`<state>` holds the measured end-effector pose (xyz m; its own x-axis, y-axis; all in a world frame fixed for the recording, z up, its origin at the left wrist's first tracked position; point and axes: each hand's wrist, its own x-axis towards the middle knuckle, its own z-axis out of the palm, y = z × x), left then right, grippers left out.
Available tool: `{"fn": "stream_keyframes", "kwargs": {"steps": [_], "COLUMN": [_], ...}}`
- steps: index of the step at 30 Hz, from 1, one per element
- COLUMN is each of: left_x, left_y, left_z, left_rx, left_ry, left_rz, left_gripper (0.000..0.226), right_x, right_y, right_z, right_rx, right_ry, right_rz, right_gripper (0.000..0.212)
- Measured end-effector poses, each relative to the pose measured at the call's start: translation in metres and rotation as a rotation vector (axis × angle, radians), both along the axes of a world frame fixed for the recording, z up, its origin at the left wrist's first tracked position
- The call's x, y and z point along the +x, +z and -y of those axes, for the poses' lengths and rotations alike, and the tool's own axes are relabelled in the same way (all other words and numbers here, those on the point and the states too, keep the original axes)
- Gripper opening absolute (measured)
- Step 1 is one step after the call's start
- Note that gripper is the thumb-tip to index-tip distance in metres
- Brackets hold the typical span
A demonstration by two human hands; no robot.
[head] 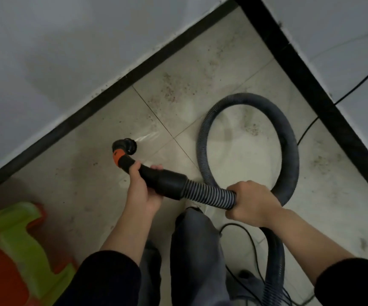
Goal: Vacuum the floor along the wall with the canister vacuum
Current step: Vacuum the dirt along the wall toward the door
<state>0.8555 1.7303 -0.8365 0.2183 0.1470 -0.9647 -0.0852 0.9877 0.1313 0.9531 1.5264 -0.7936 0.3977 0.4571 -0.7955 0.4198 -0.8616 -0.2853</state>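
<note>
Pale floor tiles (203, 69) are seen from above, bordered by a black skirting board (103, 96) that runs under two white walls (46, 51) and turns at the far corner of the floor. Reddish-brown crumbs and dust (169, 90) are scattered over the tiles near that corner and along the right-hand edge of the floor. A thin black cable (355, 85) is draped down the right-hand wall and across the skirting onto the tiles.

The vacuum hose (289, 140) is laid in a wide loop on the floor toward the right-hand wall. Its ribbed part is gripped in the right hand (251, 202), whose fingers are closed round it. The stiff black handle tube (167, 180) is clasped by the left hand (142, 191), fingers wrapped round it just behind an orange collar (119, 159). The round nozzle (126, 146) is held low near the left-hand skirting; whether it touches the tiles cannot be told.

A green and orange plastic stool (24, 228) is set at the near left edge of the floor. A grey trouser leg (196, 250) is seen between the forearms.
</note>
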Motion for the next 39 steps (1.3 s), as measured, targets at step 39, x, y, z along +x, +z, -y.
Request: {"fn": "stream_keyframes", "kwargs": {"steps": [39], "left_x": [-0.112], "left_y": [0.025], "left_z": [-0.062], "left_rx": [0.197], "left_ry": [-0.253], "left_rz": [0.087], "left_gripper": [0.02], "right_x": [-0.162], "right_y": [0.026], "right_z": [0.053], "right_rx": [-0.161], "right_ry": [-0.702], "right_rz": [-0.467], "right_gripper": [0.015]}}
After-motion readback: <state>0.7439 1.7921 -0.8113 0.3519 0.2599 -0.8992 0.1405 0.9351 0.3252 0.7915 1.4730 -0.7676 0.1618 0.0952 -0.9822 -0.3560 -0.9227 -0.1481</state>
